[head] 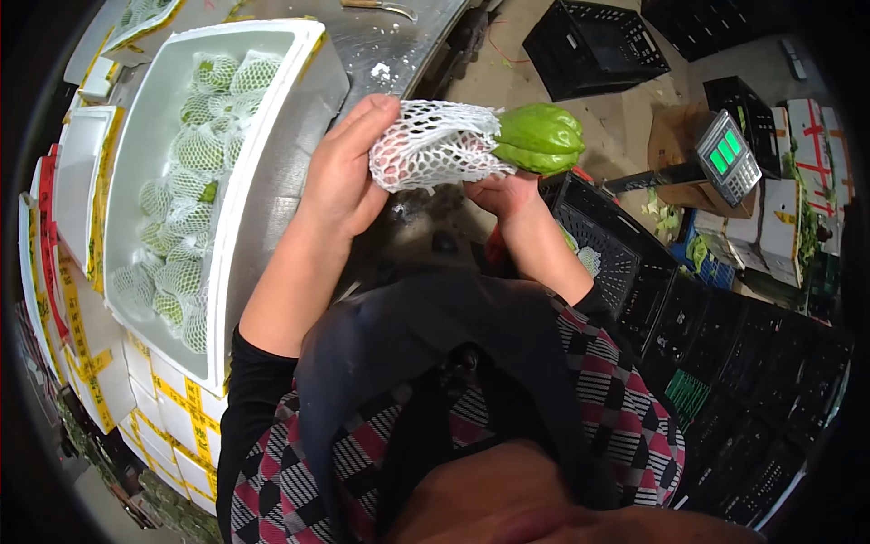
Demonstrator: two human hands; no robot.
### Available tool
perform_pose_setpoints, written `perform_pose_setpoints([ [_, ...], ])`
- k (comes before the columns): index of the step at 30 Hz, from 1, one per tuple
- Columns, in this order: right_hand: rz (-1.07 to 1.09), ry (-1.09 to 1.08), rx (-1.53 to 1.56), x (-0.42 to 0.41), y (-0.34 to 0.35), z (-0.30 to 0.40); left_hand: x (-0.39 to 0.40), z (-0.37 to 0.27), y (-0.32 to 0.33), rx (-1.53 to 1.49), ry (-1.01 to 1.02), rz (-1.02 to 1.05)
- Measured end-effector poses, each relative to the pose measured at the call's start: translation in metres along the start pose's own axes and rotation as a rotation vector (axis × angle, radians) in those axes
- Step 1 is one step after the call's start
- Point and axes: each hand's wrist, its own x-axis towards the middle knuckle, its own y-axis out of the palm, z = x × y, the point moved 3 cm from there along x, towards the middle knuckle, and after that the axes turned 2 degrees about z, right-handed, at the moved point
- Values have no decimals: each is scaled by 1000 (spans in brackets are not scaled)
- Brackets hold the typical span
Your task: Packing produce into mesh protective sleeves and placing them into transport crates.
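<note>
My left hand [351, 158] grips one end of a white foam mesh sleeve [442, 143], its fingers partly inside the netting. Into the sleeve's other end pokes a green chayote [542, 139], most of its ribbed body still bare. My right hand [501, 194] supports the chayote and the sleeve's mouth from below; its fingertips are hidden behind them. To the left stands a white styrofoam box [268, 115], where several chayotes in foam netting [197, 149] lie close together.
A metal table [367, 51] bears a wooden-handled knife [380, 7] and white scraps. At right are a black plastic crate [612, 272], a scale with a lit display [727, 158] and another black crate [591, 51]. Taped styrofoam boxes [180, 408] are stacked at lower left.
</note>
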Motion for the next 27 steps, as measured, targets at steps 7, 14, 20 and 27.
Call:
perform_pose_setpoints([
  [7,42,-39,119,3,-15,7,8,5,-4,46,1,-29],
  [14,-7,-289,-235,-13,-2,8,24,14,-4,418,-16,-103],
  [20,-294,-842,-854,-44,6,15,35,17,12,658,67,-23],
  [27,-448,-856,-741,-70,-8,28,55,63,22,1276,330,87],
])
